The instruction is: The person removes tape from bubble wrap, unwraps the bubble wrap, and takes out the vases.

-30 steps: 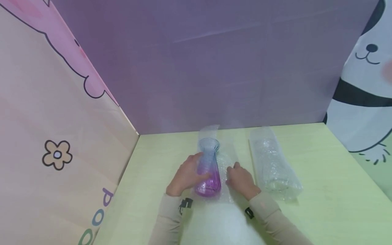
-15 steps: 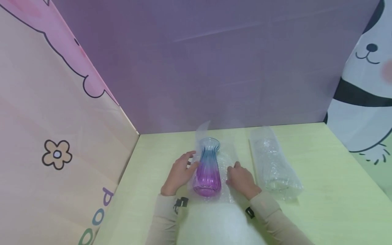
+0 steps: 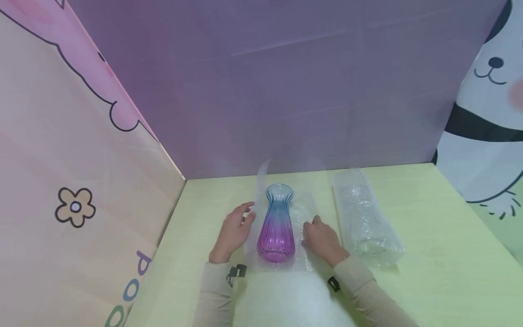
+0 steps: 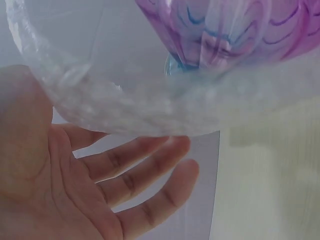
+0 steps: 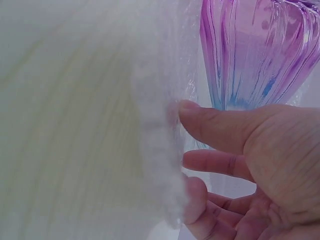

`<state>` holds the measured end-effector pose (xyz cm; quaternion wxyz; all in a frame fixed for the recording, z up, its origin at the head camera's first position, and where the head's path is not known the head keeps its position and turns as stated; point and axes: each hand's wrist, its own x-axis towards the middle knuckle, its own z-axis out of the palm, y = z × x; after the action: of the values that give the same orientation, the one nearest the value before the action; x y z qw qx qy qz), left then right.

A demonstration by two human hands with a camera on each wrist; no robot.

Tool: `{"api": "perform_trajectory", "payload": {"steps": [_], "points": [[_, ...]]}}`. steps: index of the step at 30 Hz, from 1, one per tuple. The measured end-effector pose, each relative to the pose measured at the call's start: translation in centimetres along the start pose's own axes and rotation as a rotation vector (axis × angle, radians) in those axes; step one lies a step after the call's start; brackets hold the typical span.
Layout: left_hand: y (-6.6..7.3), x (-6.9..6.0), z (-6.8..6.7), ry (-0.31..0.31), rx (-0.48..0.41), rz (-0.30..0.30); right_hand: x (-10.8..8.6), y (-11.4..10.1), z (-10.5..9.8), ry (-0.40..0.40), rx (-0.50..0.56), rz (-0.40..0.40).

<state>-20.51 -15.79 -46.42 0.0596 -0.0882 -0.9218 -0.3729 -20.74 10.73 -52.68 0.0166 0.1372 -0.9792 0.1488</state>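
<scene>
A ribbed glass vase [image 3: 277, 227], blue at the neck and purple at the base, lies on a sheet of bubble wrap [image 3: 303, 213] on the table. Beside the sheet's left edge is my left hand [image 3: 232, 232], its fingers loosely extended. In the left wrist view, those fingers [image 4: 150, 172] touch or lie just behind the raised wrap edge. My right hand [image 3: 324, 240] pinches the right side of the wrap between thumb and fingers, as the right wrist view shows at the thumb [image 5: 215, 125]. The wrap partly hides the vase in the left wrist view.
To the right lies a clear glass item [image 3: 363, 218] inside bubble wrap. A pale yellow-green table [image 3: 441, 254] carries everything. Behind it rises a purple backdrop [image 3: 286, 91], with printed panels at the left [image 3: 49, 150] and right [image 3: 478, 150].
My left hand has let go of the wrap over the vase and moved left. The left flap has opened leftward, uncovering the vase. My right hand stays where it was.
</scene>
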Motion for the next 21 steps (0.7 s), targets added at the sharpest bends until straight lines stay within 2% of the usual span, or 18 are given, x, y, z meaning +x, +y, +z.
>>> {"api": "perform_trajectory", "payload": {"steps": [13,21], "points": [[-1.6,-0.3,-0.7,0.088,0.032,-0.005,-0.1,-0.1,-0.3,-0.022,0.007,0.008],[-2.5,-0.9,-1.5,0.137,0.033,-0.035,-0.1,-0.1,-0.1,-0.024,0.018,0.0]]}}
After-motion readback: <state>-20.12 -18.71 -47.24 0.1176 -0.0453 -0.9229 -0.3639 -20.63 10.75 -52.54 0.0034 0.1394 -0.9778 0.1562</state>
